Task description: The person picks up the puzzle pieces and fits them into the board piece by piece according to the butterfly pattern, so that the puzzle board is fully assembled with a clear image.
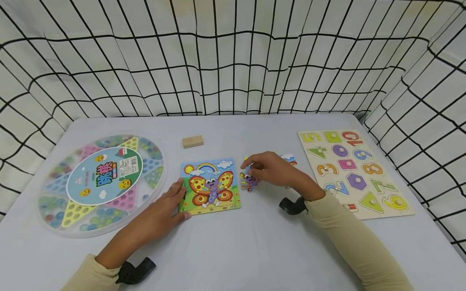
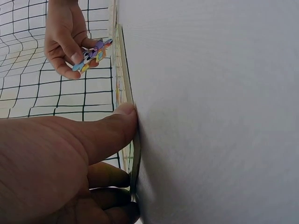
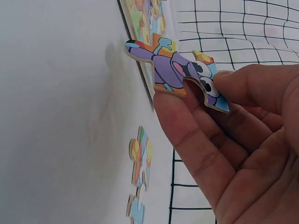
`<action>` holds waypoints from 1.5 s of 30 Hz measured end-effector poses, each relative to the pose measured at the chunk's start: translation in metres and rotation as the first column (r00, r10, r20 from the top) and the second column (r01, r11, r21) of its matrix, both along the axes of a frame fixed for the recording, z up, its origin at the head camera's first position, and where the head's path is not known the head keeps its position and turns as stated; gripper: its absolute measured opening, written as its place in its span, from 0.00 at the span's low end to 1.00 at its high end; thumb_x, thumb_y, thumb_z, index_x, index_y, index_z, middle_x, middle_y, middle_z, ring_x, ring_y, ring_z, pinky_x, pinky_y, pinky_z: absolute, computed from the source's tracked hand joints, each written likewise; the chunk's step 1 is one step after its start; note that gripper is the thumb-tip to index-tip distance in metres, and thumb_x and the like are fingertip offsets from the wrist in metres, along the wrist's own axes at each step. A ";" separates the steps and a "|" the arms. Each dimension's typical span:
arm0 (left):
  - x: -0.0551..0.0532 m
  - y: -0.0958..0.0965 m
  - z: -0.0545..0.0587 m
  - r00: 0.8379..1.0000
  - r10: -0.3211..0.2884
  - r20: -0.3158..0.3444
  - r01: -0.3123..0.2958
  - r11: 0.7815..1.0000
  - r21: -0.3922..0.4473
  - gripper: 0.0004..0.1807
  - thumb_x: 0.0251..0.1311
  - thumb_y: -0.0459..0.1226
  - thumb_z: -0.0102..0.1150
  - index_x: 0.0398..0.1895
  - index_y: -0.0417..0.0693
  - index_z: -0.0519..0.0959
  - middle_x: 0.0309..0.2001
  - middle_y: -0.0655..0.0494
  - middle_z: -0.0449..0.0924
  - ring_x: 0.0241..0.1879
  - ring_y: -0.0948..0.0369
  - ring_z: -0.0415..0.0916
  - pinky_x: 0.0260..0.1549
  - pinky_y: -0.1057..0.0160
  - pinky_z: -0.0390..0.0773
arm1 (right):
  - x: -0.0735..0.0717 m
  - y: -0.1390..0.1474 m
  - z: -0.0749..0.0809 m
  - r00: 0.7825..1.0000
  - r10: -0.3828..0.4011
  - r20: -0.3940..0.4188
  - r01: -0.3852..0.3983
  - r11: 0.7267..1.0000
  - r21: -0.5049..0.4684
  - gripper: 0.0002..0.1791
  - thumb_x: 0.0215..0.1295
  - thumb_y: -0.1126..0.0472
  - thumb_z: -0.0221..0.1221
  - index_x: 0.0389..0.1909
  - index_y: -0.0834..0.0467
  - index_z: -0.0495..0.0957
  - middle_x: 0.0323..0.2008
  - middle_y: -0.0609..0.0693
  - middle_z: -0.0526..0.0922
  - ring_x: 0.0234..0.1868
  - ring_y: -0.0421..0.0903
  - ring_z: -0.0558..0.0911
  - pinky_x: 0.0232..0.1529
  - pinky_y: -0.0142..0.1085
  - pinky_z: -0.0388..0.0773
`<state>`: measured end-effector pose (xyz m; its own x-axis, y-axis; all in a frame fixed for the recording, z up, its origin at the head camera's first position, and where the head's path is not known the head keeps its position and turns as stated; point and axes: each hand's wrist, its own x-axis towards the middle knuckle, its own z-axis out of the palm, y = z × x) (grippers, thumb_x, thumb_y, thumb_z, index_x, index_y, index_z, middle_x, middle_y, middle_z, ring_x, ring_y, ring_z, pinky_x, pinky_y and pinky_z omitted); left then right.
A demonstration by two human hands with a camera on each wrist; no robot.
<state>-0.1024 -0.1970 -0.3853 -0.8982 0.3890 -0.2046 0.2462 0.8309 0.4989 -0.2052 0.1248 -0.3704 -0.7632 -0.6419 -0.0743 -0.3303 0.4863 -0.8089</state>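
A flat butterfly picture board (image 1: 211, 184) lies on the table in front of me. My left hand (image 1: 162, 212) holds its near left corner, thumb at the near edge and fingers along the left side. In the left wrist view the thumb (image 2: 114, 126) meets the board's thin edge. Just right of the board, my right hand (image 1: 274, 169) pinches a jigsaw piece (image 3: 180, 74) between thumb and fingers. The piece shows a purple butterfly body and big eyes. Other jigsaw pieces (image 3: 141, 156) lie on the table, partly hidden behind the right hand in the head view.
A round marble game board (image 1: 145, 216) with a clear cover lies at left. At right is a wooden number-and-shape board (image 1: 349, 169). A small wooden block (image 1: 193, 141) sits behind the butterfly board. Black wire mesh (image 1: 234, 64) surrounds the table's far side and ends.
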 end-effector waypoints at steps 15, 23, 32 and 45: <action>0.000 0.000 0.000 1.000 0.002 0.002 -0.002 1.000 0.003 0.43 0.64 0.42 0.62 0.73 0.29 0.53 0.76 0.37 0.40 0.73 0.39 0.40 0.63 0.38 0.56 | -0.005 -0.027 -0.003 0.999 0.024 -0.048 -0.028 0.997 -0.071 0.13 0.68 0.70 0.54 0.51 0.62 0.80 0.36 0.49 0.84 0.31 0.43 0.82 0.33 0.36 0.80; 0.001 0.000 0.001 1.000 0.005 0.001 -0.005 1.000 0.000 0.43 0.64 0.43 0.62 0.73 0.30 0.52 0.76 0.38 0.39 0.73 0.39 0.41 0.63 0.38 0.56 | -0.005 -0.041 -0.004 0.999 0.034 -0.029 -0.036 0.996 -0.078 0.13 0.68 0.71 0.55 0.51 0.62 0.80 0.34 0.49 0.85 0.32 0.43 0.83 0.35 0.35 0.82; 0.001 0.000 0.002 1.000 -0.004 -0.006 0.004 1.000 0.007 0.43 0.64 0.43 0.62 0.73 0.29 0.53 0.76 0.37 0.40 0.73 0.39 0.41 0.63 0.38 0.56 | -0.004 -0.055 -0.007 0.992 0.012 -0.126 -0.028 0.991 -0.131 0.12 0.69 0.69 0.56 0.51 0.64 0.80 0.31 0.48 0.85 0.29 0.42 0.83 0.33 0.33 0.80; 0.001 0.000 0.000 1.000 -0.008 -0.018 0.008 1.000 0.013 0.43 0.64 0.43 0.62 0.73 0.30 0.53 0.76 0.37 0.40 0.72 0.38 0.43 0.62 0.37 0.58 | 0.001 -0.079 -0.012 0.987 0.013 -0.163 -0.032 0.992 -0.120 0.12 0.68 0.66 0.59 0.51 0.62 0.81 0.35 0.49 0.86 0.37 0.37 0.84 0.39 0.30 0.79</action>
